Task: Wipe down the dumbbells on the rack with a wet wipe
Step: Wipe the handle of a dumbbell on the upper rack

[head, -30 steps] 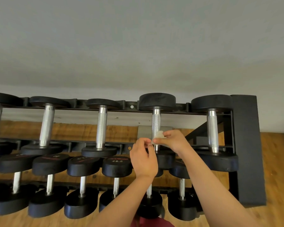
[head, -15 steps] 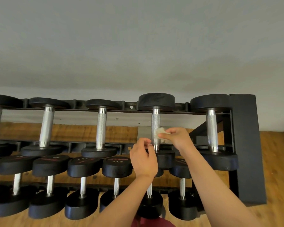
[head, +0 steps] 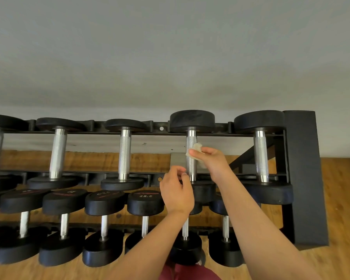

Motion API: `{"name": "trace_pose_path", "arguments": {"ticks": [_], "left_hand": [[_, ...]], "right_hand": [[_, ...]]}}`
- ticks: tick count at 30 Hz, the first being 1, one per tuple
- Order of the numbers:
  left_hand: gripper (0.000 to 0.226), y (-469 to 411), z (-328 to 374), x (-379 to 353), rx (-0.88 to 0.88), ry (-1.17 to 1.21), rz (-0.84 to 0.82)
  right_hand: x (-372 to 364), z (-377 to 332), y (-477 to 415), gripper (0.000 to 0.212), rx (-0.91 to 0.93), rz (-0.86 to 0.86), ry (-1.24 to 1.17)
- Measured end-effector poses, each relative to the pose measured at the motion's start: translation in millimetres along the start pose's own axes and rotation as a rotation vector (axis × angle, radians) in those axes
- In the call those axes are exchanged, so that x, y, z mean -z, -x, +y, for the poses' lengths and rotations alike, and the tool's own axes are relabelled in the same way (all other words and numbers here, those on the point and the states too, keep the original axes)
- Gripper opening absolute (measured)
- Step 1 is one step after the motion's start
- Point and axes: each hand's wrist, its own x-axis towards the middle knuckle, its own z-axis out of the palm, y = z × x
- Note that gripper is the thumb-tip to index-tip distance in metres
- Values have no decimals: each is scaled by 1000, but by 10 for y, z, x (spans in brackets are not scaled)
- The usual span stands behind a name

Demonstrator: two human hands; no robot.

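Observation:
A black two-tier rack (head: 303, 174) holds several black dumbbells with silver handles. My right hand (head: 212, 161) grips a crumpled white wet wipe (head: 196, 148) and presses it against the silver handle (head: 191, 142) of the second dumbbell from the right on the upper tier. My left hand (head: 176, 190) is just below and left, its fingertips curled loosely by the lower end of that same handle; whether they touch it is unclear. The dumbbell's near head is partly hidden behind both hands.
Another dumbbell (head: 261, 156) sits to the right by the rack's black end panel. Upper-tier dumbbells (head: 124, 154) run off to the left. The lower tier carries dumbbells marked 22.5 (head: 146, 201). Wood floor (head: 339, 199) lies around; a grey wall (head: 170, 57) stands behind.
My right hand has slid the wipe up the handle, away from my left hand. My left hand stays near the handle's lower end.

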Motion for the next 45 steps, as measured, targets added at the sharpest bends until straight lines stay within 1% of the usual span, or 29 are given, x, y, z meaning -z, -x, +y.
{"name": "trace_pose_path", "arguments": {"ticks": [3,4,5,7,9,10,11,13,14,16,19,21,22,25,29,32,34,37,41,43,45], "left_hand": [[20,-3,9,1,8,5,-7],[20,-1,13,4,10,6,-8],[20,0,20,8,11,7,-8],[20,6,24,12,13,13,-8],[19,10,22,9,13,18,-7],[18,9,21,8,15,19,-8],[17,6,14,4,19,17,-10],[11,-1,-4,-3,29,12,-13],[11,-4,-9,-6,35,9,-13],[12,-4,-7,-5,43,-2,-12],[13,5,13,8,43,-9,-11],[13,4,28,14,45,-13,-16],[13,3,27,13,45,-16,-18],[13,0,19,6,47,-18,-21],[13,8,14,0,50,-16,-18],[15,3,11,-8,45,-14,-15],[14,6,6,-6,49,-19,-15],[14,2,13,-3,45,-19,-10],[19,7,44,3,21,-6,-6],[19,9,36,10,14,-3,-5],[18,4,38,10,11,-4,-6]], "right_hand": [[45,43,0,39,-7,99,-23],[52,44,-9,37,-9,115,-36],[50,21,-15,40,-17,110,-54],[21,-45,-34,53,-22,47,-70],[-19,-93,-52,58,-15,13,-57],[-27,-97,-53,54,-13,18,-55],[-26,-87,-48,46,-15,42,-56],[-5,-47,-49,19,-3,110,-78],[-3,-31,-56,13,7,139,-87],[-2,-49,-59,15,25,148,-67],[-34,-161,-89,40,39,74,-45],[-35,-210,-110,48,-1,54,-58],[-24,-213,-119,48,-14,49,-69],[7,-165,-124,32,57,62,-50],[-66,-159,-113,38,123,94,-52],[-194,-214,-163,44,73,96,-43],[-277,-229,-175,44,56,101,-50],[-352,-167,-177,36,75,165,-121],[-309,-113,-135,15,77,220,-251],[-281,-112,-123,15,89,217,-273],[-273,-133,-118,15,69,171,-262]]}}
